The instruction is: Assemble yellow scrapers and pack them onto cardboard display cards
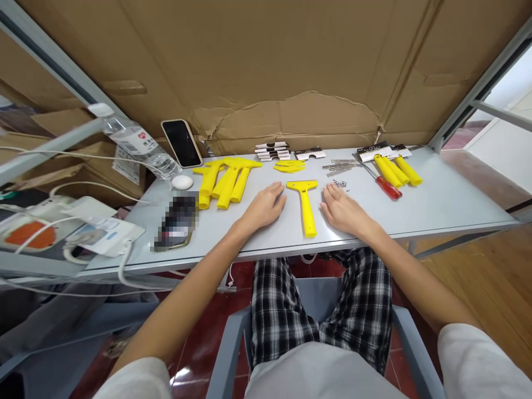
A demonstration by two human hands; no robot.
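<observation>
A yellow T-shaped scraper point(306, 208) lies on the grey table between my two hands, touched by neither. My left hand point(265, 206) rests on the tabletop just left of it, fingers extended and holding nothing. On the other side my right hand point(341, 208) lies flat, its fingertips beside a small pile of screws point(339, 183). Behind the scraper are thin yellow strips point(290, 166) and several flat metal blades point(341, 166). A screwdriver point(387, 187) with a red handle lies to the right, near yellow handle sleeves point(391, 170). More yellow scraper bodies point(228, 180) are piled at the left.
Black-and-white cards point(272, 151) are stacked along the cardboard backing point(299, 66). At the left stand a water bottle point(139, 141) and a leaning phone point(182, 143). A pixelated dark object point(177, 221), a white round object point(182, 182) and charging cables point(124, 266) lie nearby.
</observation>
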